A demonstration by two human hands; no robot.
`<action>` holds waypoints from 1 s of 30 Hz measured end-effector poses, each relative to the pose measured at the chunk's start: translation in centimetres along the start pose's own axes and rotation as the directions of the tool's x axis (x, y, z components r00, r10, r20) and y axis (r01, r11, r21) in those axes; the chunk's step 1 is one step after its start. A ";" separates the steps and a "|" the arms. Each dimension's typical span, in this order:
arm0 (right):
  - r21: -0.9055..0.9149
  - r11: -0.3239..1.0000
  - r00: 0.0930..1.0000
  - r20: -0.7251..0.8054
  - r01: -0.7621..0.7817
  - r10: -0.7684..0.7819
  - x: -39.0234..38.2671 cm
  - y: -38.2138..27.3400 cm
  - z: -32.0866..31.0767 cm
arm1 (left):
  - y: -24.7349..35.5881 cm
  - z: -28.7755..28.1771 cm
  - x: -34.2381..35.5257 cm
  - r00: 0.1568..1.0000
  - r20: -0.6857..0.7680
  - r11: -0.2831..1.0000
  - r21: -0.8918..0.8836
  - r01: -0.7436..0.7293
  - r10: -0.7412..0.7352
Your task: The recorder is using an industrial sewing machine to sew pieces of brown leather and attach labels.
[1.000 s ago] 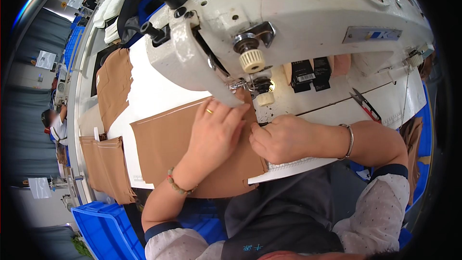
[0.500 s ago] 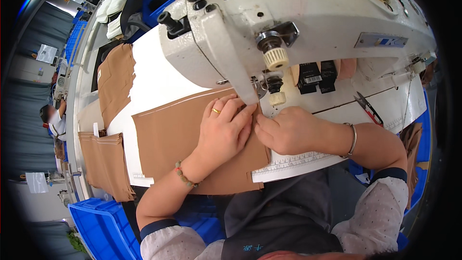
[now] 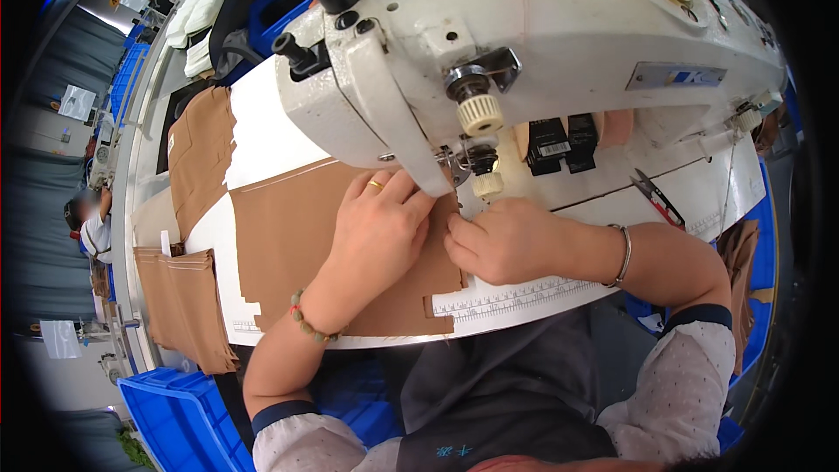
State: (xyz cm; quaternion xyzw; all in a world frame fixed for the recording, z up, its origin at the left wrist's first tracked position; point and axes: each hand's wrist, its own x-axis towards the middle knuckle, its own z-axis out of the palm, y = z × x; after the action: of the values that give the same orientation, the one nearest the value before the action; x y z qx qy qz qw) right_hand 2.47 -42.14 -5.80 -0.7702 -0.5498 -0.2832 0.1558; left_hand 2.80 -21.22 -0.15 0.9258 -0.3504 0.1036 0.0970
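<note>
My left hand rests on the brown fabric just beneath the white sewing machine head, fingers bent and pressed together on the cloth. Just to its right, my right hand pinches the fabric's right edge, thumb and forefinger close below the presser foot area. The needle is hidden behind a pale guard. The fabric lies on the white table top, which has a printed ruler along its front.
Brown cut pieces lie at left. Black cards and thread snips are under and beside the machine arm. A blue crate stands lower left, another at right. A co-worker sits far left.
The brown fabric has slid forward, away from my body, with both hands still on it at the presser foot. The camera view has shifted slightly.
</note>
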 end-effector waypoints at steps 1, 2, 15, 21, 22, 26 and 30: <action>0.021 1.000 1.000 -0.007 0.016 -0.016 -0.2 -0.2 0.1 | 0.5 -0.4 -0.1 0.993 0.089 0.997 -0.023 0.076 -0.073; 0.013 1.000 1.000 -0.002 0.017 -0.017 -0.3 -0.2 -0.1 | 1.1 -0.7 -0.1 0.994 0.081 0.997 -0.026 0.071 -0.068; -0.399 0.813 0.904 -0.128 -0.424 0.409 -3.7 3.4 -6.6 | 1.7 -0.3 -0.6 0.985 -0.062 0.982 -0.110 0.154 -0.161; -0.272 0.893 0.933 -0.109 -0.359 0.342 -4.2 3.7 -7.6 | 2.0 -1.0 -0.6 0.958 0.155 0.837 -0.466 0.287 -0.243; -0.207 0.914 0.937 -0.104 -0.348 0.334 -3.9 3.5 -7.8 | 1.9 -0.8 -0.6 0.909 0.311 0.644 -0.643 0.415 -0.276; -0.085 0.955 0.959 -0.018 -0.284 0.284 -1.1 -2.0 -6.9 | 2.8 0.2 -0.3 0.799 0.541 0.028 -0.823 0.567 -0.262; 0.036 0.962 0.963 -0.011 -0.269 0.270 0.8 -5.5 -6.1 | 2.2 2.0 -0.5 0.848 0.478 0.096 -0.856 0.509 -0.230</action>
State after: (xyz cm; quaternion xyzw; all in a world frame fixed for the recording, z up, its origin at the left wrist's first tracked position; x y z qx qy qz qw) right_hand -4.06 -42.95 -0.87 -0.8326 -0.4436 -0.2562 0.2105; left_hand 1.20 -23.03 -1.94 0.7170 -0.0984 -0.2705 0.6348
